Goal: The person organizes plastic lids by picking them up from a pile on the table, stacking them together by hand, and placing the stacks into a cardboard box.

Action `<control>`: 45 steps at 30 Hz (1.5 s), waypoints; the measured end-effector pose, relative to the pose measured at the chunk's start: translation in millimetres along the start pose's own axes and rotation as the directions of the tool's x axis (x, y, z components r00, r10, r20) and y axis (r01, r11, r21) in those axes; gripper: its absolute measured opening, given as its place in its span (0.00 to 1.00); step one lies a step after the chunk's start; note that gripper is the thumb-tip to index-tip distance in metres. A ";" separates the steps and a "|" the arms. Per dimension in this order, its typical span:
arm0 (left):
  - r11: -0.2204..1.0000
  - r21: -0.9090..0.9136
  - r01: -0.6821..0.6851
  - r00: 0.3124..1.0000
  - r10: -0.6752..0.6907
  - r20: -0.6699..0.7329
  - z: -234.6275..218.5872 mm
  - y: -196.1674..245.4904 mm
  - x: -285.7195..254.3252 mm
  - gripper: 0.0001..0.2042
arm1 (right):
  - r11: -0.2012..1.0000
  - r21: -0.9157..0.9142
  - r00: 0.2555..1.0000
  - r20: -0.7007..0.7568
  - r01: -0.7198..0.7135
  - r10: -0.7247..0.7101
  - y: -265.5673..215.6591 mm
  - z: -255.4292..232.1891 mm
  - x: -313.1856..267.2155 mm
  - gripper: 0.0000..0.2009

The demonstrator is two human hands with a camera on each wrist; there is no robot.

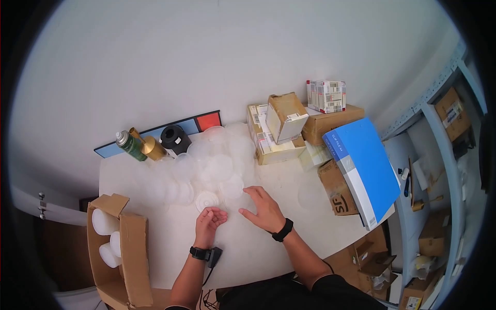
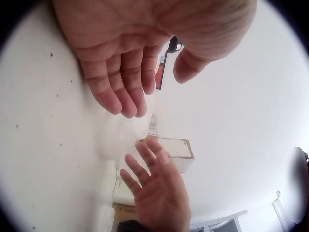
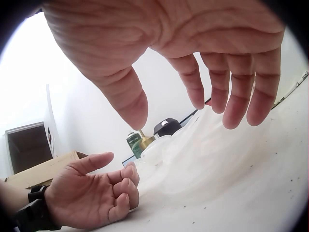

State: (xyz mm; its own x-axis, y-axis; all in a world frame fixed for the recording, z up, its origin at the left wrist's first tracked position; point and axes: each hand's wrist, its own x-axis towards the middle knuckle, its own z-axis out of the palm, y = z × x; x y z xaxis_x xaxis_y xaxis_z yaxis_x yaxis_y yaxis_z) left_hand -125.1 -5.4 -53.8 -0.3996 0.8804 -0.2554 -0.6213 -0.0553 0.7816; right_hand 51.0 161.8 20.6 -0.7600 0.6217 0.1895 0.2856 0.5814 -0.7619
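three white tubs [image 1: 105, 222] sit in an open cardboard box [image 1: 135, 253] at 8 o'clock from the middle of the tabletop [image 1: 243, 258]. toward 10 stand a green spray can [image 1: 133, 148] with a pale cap, a brass-coloured metal canister [image 1: 153, 149] and, nearer 11, a black cylinder [image 1: 174, 140]. translucent plastic lids [image 1: 214, 168] lie heaped at 11, and one ringed lid [image 1: 207, 200] lies at 9, close to centre, just beyond the left hand [image 1: 209, 225]. that hand holds nothing, palm turned inward, fingers loosely bent; whether it touches the ringed lid i can't tell. the right hand [image 1: 266, 211], well apart from the other's grip, is also unfilled, fingers and thumb spread, fingertips near the heap's edge. at 1 o'clock, labelled cartons [image 1: 287, 121] are stacked against the wall; near 3, a blue clip file [image 1: 367, 170] leans on a brown carton [image 1: 336, 188].
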 end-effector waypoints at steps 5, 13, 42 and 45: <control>0.999 0.031 0.020 0.999 -0.019 -0.034 0.6 -5.0 3.5 0.12 | 1.000 0.009 1.000 0.012 -0.010 0.010 4.7 3.0 -0.6 0.29; 0.984 0.052 -0.170 0.985 0.168 0.033 -1.4 -14.9 -8.7 0.13 | 0.997 0.070 1.000 0.024 -0.015 0.013 18.6 8.8 -13.7 0.30; 0.414 0.815 -0.407 0.566 0.814 -0.131 -18.9 82.9 20.8 0.10 | 0.716 0.603 0.935 0.189 -0.352 0.301 43.9 -4.8 -60.6 0.11; 0.157 0.980 -0.125 0.467 0.880 -0.082 -37.7 114.7 52.7 0.17 | 0.650 0.665 0.925 0.192 -0.368 0.327 59.8 1.0 -60.8 0.10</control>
State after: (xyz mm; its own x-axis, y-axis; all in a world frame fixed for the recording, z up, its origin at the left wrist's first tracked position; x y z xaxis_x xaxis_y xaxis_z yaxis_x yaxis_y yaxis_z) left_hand -242.9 16.9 0.9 -0.7888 0.3241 0.5223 0.6125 0.3426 0.7124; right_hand 113.8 158.2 -37.1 -0.7224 0.6642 -0.1925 0.0767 -0.1997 -0.9768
